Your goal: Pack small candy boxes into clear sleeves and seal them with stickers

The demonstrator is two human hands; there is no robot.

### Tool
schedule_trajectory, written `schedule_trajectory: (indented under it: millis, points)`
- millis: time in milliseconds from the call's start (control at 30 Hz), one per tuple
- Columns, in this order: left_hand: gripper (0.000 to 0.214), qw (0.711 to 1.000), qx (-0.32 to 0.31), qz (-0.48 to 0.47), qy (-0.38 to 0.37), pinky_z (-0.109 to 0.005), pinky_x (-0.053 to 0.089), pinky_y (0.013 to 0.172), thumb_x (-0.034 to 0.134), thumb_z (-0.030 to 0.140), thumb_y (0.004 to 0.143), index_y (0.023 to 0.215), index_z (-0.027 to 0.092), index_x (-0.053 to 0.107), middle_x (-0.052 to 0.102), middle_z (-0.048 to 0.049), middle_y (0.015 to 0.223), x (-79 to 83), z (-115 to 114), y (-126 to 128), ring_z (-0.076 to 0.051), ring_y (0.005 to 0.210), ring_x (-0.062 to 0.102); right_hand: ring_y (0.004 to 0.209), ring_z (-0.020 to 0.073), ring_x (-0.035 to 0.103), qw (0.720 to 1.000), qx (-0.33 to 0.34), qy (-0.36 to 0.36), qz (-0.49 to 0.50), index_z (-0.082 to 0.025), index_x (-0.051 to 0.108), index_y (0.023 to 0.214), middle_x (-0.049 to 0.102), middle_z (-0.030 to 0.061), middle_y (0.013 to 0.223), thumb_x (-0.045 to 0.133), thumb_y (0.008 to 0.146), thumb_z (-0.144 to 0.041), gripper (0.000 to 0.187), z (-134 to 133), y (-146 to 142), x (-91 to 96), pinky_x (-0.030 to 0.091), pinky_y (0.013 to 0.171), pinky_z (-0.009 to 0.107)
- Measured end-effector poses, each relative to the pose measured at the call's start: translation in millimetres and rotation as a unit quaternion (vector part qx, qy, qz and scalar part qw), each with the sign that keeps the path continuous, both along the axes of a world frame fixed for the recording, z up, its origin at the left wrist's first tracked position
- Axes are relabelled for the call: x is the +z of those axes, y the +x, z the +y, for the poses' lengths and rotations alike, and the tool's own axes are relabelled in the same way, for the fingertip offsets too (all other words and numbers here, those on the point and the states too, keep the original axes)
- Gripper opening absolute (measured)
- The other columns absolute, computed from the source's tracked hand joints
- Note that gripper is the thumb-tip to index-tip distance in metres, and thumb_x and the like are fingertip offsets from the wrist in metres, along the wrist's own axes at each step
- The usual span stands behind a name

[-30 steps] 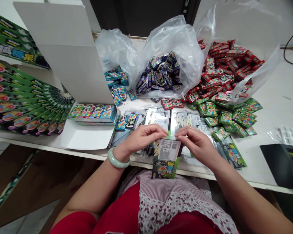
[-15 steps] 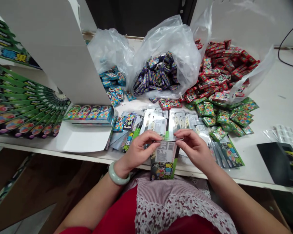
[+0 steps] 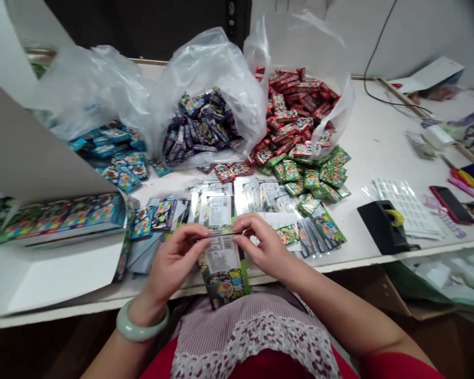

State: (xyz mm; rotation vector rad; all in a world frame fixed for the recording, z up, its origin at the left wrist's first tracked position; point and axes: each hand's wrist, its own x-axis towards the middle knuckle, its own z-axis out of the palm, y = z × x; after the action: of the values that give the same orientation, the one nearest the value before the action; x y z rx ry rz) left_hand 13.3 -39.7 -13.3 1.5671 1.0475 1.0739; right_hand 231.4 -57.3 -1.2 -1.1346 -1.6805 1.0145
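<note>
Both of my hands pinch the top edge of a small printed packet (image 3: 223, 268) with a barcode panel and green-black artwork, held upright over the table's near edge. My left hand (image 3: 176, 263), a pale green bangle on its wrist, grips the packet's left corner. My right hand (image 3: 263, 245) grips its right corner with thumb and fingers closed. Flat packets of the same kind (image 3: 217, 205) lie fanned on the white table (image 3: 379, 152) just behind my hands.
Clear plastic bags hold heaps of small candy boxes: blue (image 3: 110, 152), purple (image 3: 199, 123), red (image 3: 296, 105). Loose green ones (image 3: 312, 176) lie beside them. An open white carton (image 3: 59, 221) with a filled row stands left. A black tape dispenser (image 3: 385, 226), label sheets (image 3: 405, 202) and a phone (image 3: 452, 202) sit right.
The view has swung to the right, revealing the table's right side. My hands still hold the packet by its top edge, now pinched closer together.
</note>
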Motion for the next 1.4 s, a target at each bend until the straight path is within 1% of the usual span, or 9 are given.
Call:
schedule_trajectory:
  millis: [100, 200, 333, 667, 767, 867, 1033, 1167, 1400]
  points:
    - [0.010, 0.999, 0.041, 0.017, -0.008, -0.029, 0.054, 0.078, 0.069, 0.029, 0.081, 0.087, 0.022, 0.063, 0.066, -0.0030, 0.090, 1.0, 2.6, 0.9, -0.018, 0.086, 0.063, 0.093, 0.0160, 0.062, 0.997, -0.018, -0.079, 0.009, -0.023, 0.061, 0.102, 0.066, 0.0051, 0.101, 0.055, 0.088, -0.028, 0.016, 18.3, 29.5, -8.7, 0.051, 0.082, 0.033]
    - [0.014, 0.997, 0.071, 0.029, -0.015, -0.029, 0.054, 0.077, 0.070, 0.032, 0.080, 0.086, 0.022, 0.063, 0.066, -0.0032, 0.089, 1.8, 2.6, 2.4, -0.019, 0.085, 0.063, 0.086, 0.0171, 0.061, 0.981, -0.113, -0.080, -0.133, -0.020, 0.067, 0.094, 0.066, 0.0054, 0.093, 0.059, 0.084, -0.025, 0.014, 37.1, 65.3, -23.7, 0.047, 0.081, 0.034]
    - [0.014, 0.997, 0.070, 0.030, -0.012, -0.027, 0.052, 0.073, 0.069, 0.032, 0.080, 0.086, 0.021, 0.063, 0.065, -0.0028, 0.088, 0.5, 2.5, 4.5, -0.017, 0.083, 0.062, 0.079, 0.0168, 0.057, 0.951, -0.099, -0.103, -0.274, -0.019, 0.070, 0.090, 0.064, 0.0051, 0.089, 0.064, 0.080, -0.023, 0.012, 48.8, 81.3, -39.6, 0.042, 0.077, 0.032]
    - [0.011, 0.998, 0.054, 0.017, 0.006, -0.025, 0.051, 0.071, 0.067, 0.028, 0.082, 0.088, 0.020, 0.061, 0.063, -0.0023, 0.086, -2.4, 3.3, 5.7, -0.015, 0.080, 0.061, 0.070, 0.0156, 0.056, 0.956, -0.084, -0.178, -0.217, -0.019, 0.059, 0.077, 0.062, 0.0012, 0.073, 0.053, 0.081, -0.027, 0.011, 47.1, 86.2, -47.3, 0.044, 0.066, 0.029]
    - [0.008, 0.999, 0.042, 0.005, 0.021, -0.025, 0.050, 0.071, 0.064, 0.026, 0.083, 0.088, 0.020, 0.061, 0.062, -0.0022, 0.086, -2.6, 2.3, 10.5, -0.014, 0.080, 0.060, 0.067, 0.0141, 0.057, 0.969, -0.082, -0.196, -0.122, -0.019, 0.056, 0.079, 0.060, 0.0000, 0.072, 0.054, 0.081, -0.035, 0.016, 45.8, 91.3, -30.6, 0.047, 0.062, 0.028]
    - [0.006, 0.999, 0.020, -0.002, 0.025, -0.025, 0.049, 0.069, 0.063, 0.024, 0.084, 0.088, 0.020, 0.060, 0.061, -0.0017, 0.084, -1.2, 1.1, 16.2, -0.014, 0.079, 0.059, 0.068, 0.0128, 0.054, 0.988, -0.026, -0.147, -0.041, -0.019, 0.058, 0.080, 0.059, -0.0003, 0.074, 0.061, 0.080, -0.036, 0.018, 44.0, 74.2, 6.7, 0.046, 0.065, 0.028]
    - [0.005, 1.000, 0.006, 0.015, 0.026, -0.025, 0.047, 0.068, 0.060, 0.024, 0.086, 0.088, 0.020, 0.059, 0.060, -0.0012, 0.083, 2.0, -0.8, 20.0, -0.013, 0.077, 0.057, 0.069, 0.0126, 0.054, 0.983, 0.134, -0.081, -0.094, -0.020, 0.060, 0.077, 0.061, -0.0005, 0.074, 0.059, 0.083, -0.028, 0.010, 47.1, 17.6, 63.0, 0.043, 0.065, 0.026]
    - [0.004, 0.999, -0.001, 0.010, 0.037, -0.027, 0.046, 0.070, 0.058, 0.024, 0.088, 0.088, 0.021, 0.058, 0.059, -0.0010, 0.083, 3.7, -1.1, 19.5, -0.014, 0.078, 0.056, 0.062, 0.0115, 0.051, 0.966, 0.185, -0.095, -0.153, -0.020, 0.060, 0.076, 0.059, -0.0019, 0.067, 0.058, 0.083, -0.028, 0.010, 59.2, -5.3, 63.9, 0.041, 0.059, 0.025]
    - [0.011, 0.999, 0.008, -0.011, 0.034, -0.028, 0.046, 0.070, 0.063, 0.030, 0.085, 0.087, 0.020, 0.058, 0.060, -0.0012, 0.083, -0.1, 1.3, 22.5, -0.014, 0.078, 0.056, 0.056, 0.0113, 0.050, 0.954, 0.191, -0.135, -0.186, -0.021, 0.060, 0.074, 0.058, -0.0025, 0.062, 0.060, 0.080, -0.030, 0.011, 66.9, -6.6, 52.1, 0.037, 0.051, 0.024]
